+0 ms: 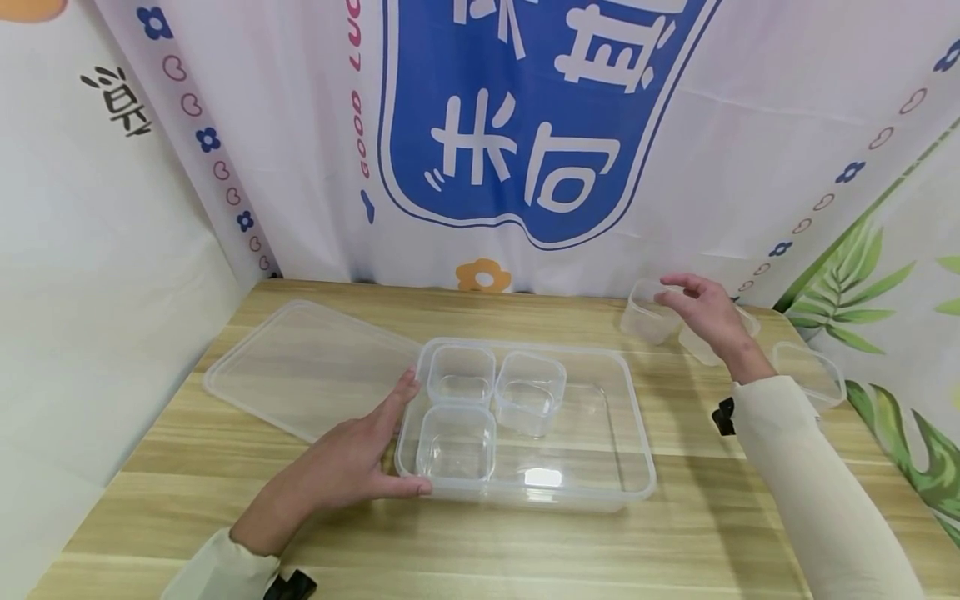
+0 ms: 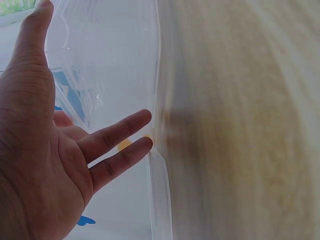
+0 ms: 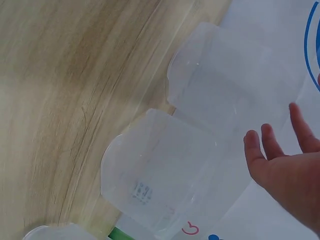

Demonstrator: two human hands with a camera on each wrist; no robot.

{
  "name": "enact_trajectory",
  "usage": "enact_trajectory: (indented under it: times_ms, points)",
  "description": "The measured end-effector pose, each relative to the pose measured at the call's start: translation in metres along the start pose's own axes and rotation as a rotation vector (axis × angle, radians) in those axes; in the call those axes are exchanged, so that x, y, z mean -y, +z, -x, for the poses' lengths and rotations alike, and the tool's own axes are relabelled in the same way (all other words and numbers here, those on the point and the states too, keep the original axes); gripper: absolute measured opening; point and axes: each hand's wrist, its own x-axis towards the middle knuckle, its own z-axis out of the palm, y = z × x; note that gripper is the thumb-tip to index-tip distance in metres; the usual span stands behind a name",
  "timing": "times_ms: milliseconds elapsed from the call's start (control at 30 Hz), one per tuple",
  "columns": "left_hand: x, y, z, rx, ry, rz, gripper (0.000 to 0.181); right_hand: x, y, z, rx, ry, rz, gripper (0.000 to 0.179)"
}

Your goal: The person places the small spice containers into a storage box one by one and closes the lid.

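Note:
A large clear plastic box (image 1: pixel 637 425) stands on the table, with three small square clear containers grouped toward its left and middle, one of them this front-left container (image 1: pixel 457 450). My left hand (image 1: pixel 341 467) is spread along the box's left end, thumb and fingertips at its rim. At the back right, my right hand (image 1: pixel 705 312) hovers over the loose small containers, its fingers loosely bent around nothing. Its fingertips are beside the far container (image 1: pixel 647 321), and a second container (image 1: pixel 697 346) is partly hidden beneath the hand. The right wrist view shows a gap between the fingers and the containers.
A flat translucent lid (image 1: pixel 315 375) lies left of the box, close to its corner. Another small container (image 1: pixel 813 379) stands near the table's right edge, partly behind the right sleeve. A printed cloth (image 1: pixel 300 167) hangs along the back edge of the wooden table (image 1: pixel 525 550).

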Motion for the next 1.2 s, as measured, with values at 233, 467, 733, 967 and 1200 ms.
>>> enact_trajectory:
  times_ms: [233, 467, 733, 967, 1200]
  points:
    - [0.0, 0.0, 0.001, -0.004, -0.001, 0.003, 0.131, -0.005, 0.002, -0.005, 0.041, 0.016, 0.07, 0.085]
    - [-0.001, 0.0, 0.0, -0.004, 0.002, 0.005, 0.132, -0.01, 0.003, -0.009, 0.05, 0.021, 0.094, 0.091]
    - [-0.001, -0.001, 0.0, -0.007, 0.002, -0.001, 0.132, -0.003, 0.004, -0.011, 0.142, 0.084, 0.251, 0.108]
    - [-0.002, -0.002, 0.001, -0.002, -0.004, 0.007, 0.131, 0.004, 0.009, -0.013, 0.156, 0.099, 0.326, 0.11]
    - [-0.002, -0.001, 0.001, -0.006, -0.006, 0.003, 0.132, 0.003, 0.012, -0.015, 0.133, 0.083, 0.457, 0.11]
